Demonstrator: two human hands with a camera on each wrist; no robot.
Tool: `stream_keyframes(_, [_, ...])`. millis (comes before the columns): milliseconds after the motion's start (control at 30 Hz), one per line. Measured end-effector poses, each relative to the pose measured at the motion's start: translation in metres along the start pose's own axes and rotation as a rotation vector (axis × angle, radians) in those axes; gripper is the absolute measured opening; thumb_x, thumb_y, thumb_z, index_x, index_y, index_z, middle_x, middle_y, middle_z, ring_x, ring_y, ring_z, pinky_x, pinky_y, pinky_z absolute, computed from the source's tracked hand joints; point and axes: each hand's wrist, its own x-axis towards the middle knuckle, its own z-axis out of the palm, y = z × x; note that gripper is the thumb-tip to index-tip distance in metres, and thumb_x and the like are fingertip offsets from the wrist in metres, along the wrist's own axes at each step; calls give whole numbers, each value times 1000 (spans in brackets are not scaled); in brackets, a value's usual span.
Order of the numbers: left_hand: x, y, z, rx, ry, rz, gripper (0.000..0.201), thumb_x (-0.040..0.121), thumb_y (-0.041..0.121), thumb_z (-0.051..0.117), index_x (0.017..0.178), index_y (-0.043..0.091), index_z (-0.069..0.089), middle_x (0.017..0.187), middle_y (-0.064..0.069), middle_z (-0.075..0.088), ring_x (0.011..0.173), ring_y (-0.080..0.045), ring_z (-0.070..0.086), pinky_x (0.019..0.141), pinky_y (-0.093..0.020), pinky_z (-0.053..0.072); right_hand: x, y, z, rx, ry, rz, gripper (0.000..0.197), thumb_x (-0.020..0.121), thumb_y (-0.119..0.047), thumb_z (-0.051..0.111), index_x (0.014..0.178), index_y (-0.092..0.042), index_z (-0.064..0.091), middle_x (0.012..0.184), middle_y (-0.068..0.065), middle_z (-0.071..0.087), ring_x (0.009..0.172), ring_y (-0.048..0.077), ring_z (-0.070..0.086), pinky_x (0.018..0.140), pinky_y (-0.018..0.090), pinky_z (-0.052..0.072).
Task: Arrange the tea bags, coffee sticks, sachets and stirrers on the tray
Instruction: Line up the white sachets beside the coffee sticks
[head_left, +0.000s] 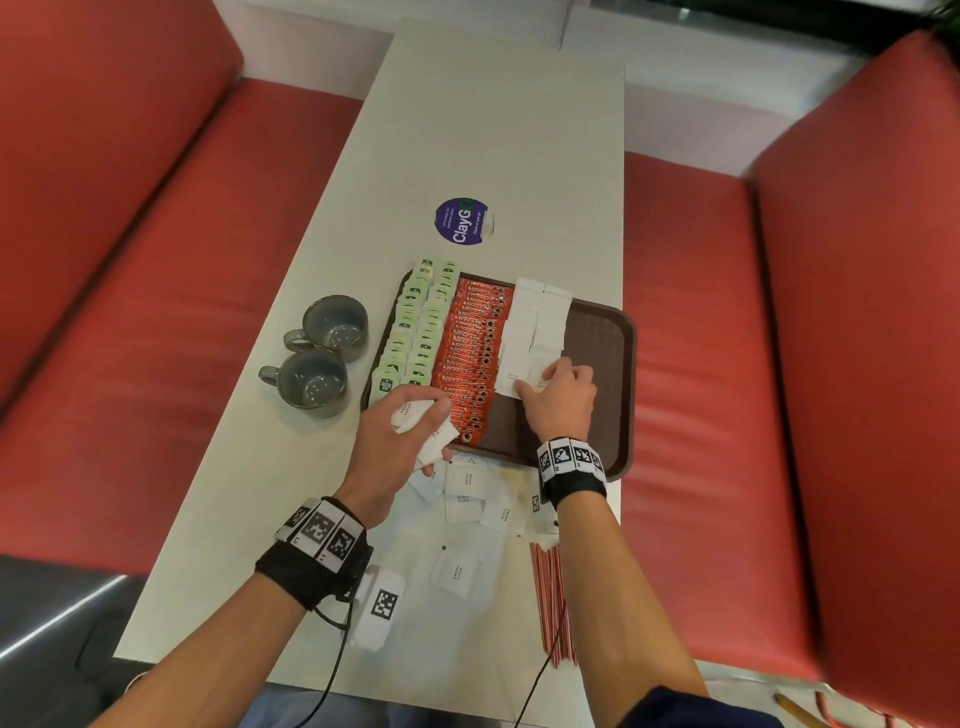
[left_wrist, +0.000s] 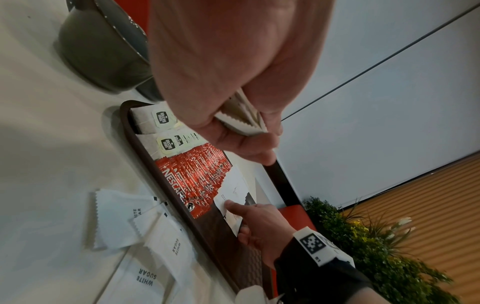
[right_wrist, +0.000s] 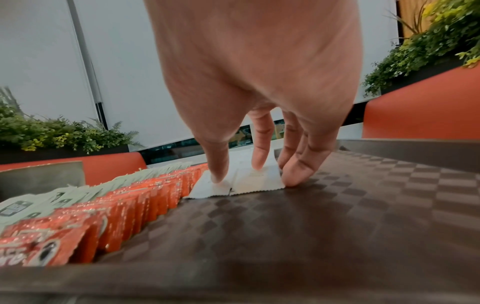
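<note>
- Left of the brown tray: two grey mugs side by side on the white table, near the tray's left rim.
- Just inside that left rim: two rows of green-tagged tea bags, overlapping along the tray.
- Right of the tea bags, touching them: one row of red Nescafé coffee sticks.
- Above the tray's near-left corner: left hand, fingers curled round a bunch of white sugar sachets, held clear of the tray.
- Right of the coffee sticks: two rows of placed sachets; right hand over the nearest pair, fingers spread, thumb and fingertips pressing them flat onto the tray.
- Before the tray's near rim: loose sachets strewn on the table.
- Near the table's right edge, nearer than the tray: a bundle of red-and-white stirrers.
</note>
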Motion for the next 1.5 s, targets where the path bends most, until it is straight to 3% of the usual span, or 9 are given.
stream_keyframes(267, [0, 3, -2, -4, 0, 3, 19, 97, 29, 79, 115, 22, 75, 112, -12, 75, 74, -32, 76, 51, -32, 53, 6, -8, 9, -33, 36, 13, 60, 89, -45, 87, 128, -9, 59, 141, 13, 49, 129, 37, 49, 102, 48, 53])
stream_keyframes(667, [0, 8, 0, -40, -22, 0, 23, 98, 31, 78, 119, 22, 74, 114, -14, 74, 75, -31, 77, 50, -32, 54, -5, -15, -8, 121, 54, -63, 41, 95, -39, 83, 120, -15, 62, 141, 11, 50, 125, 32, 50, 97, 39, 46])
stream_keyframes(833, [3, 10, 5, -64, -25, -44, 27, 103, 40, 69, 123, 23, 73, 114, -14, 77, 83, -37, 77, 54, -35, 55, -51, -42, -43, 423, -79, -150, 30, 104, -53, 68, 105, -23, 70, 104, -8, 76, 92, 8, 72, 86, 36, 60])
stream_keyframes(900, [5, 9, 7, -101, -32, -68, 22, 108, 37, 64, 119, 23, 76, 115, -18, 76, 84, -39, 75, 56, -35, 54, -76, -50, -55, 530, -207, -143, 36, 104, -59, 65, 99, -25, 73, 87, -4, 79, 81, 14, 76, 82, 39, 64])
stream_keyframes(967, [5, 9, 9, -148, -46, -100, 21, 110, 32, 60, 119, 22, 76, 114, -19, 76, 84, -39, 74, 55, -35, 53, -96, -55, -63, 561, -321, -155, 38, 102, -61, 68, 95, -24, 74, 84, -1, 79, 80, 21, 77, 81, 44, 66])
stream_keyframes(1100, [1, 8, 13, -168, -67, -104, 24, 113, 23, 53, 119, 18, 76, 118, -18, 74, 82, -28, 73, 54, -35, 55, -115, -54, -63, 583, -410, -167, 19, 92, -36, 88, 99, -22, 77, 88, 2, 80, 80, 17, 79, 82, 40, 67])
stream_keyframes(1267, [-4, 4, 12, -82, -62, -25, 17, 110, 21, 61, 119, 23, 76, 123, -8, 74, 86, -22, 75, 56, -35, 57, -115, -43, -68, 652, -386, -117, 10, 93, -26, 88, 98, -21, 81, 90, 4, 81, 88, 22, 79, 83, 38, 67])
stream_keyframes(1400, [-5, 2, 8, -65, -48, 16, 18, 107, 25, 68, 124, 23, 73, 121, -8, 77, 88, -31, 77, 57, -34, 58, -114, -36, -74, 830, -390, -43, 11, 99, -16, 81, 104, -7, 76, 91, 14, 78, 80, 22, 73, 79, 35, 63])
stream_keyframes(1500, [-4, 1, 7, -61, -44, 22, 19, 105, 26, 70, 124, 24, 73, 126, -7, 74, 94, -40, 77, 59, -34, 59, -117, -35, -80, 924, -314, -64, 12, 100, -12, 80, 105, -5, 72, 98, 14, 80, 88, 25, 78, 83, 34, 64])
